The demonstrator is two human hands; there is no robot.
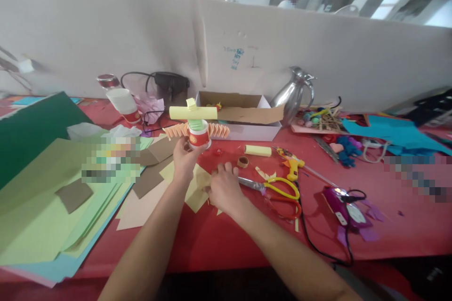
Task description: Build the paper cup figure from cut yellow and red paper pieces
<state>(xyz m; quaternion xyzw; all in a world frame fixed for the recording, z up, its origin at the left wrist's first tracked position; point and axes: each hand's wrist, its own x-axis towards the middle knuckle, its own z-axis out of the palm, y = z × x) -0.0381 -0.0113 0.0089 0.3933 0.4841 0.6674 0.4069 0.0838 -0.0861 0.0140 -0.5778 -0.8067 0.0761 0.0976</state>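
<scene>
My left hand [184, 162] is closed round the base of a red and white paper cup figure [199, 138], keeping it upright. Pleated orange paper arms [219, 130] stick out at its sides, a green folded piece [196, 124] rises from the cup, and a yellow paper roll [193, 113] lies across the top. Low over the table, my right hand [226, 189] has its fingers curled down beside a yellow paper sheet [196, 193]; what they pinch, if anything, is hidden. Scissors [282, 189] with yellow and red handles lie just right of that hand.
Stacked coloured paper [38, 207] covers the left side. Behind stand a white box [243, 131], a metal jug [291, 96] and a white cup [123, 103]. To the right lie a yellow glue gun [293, 168], a purple device [348, 209] and a black cable [310, 240].
</scene>
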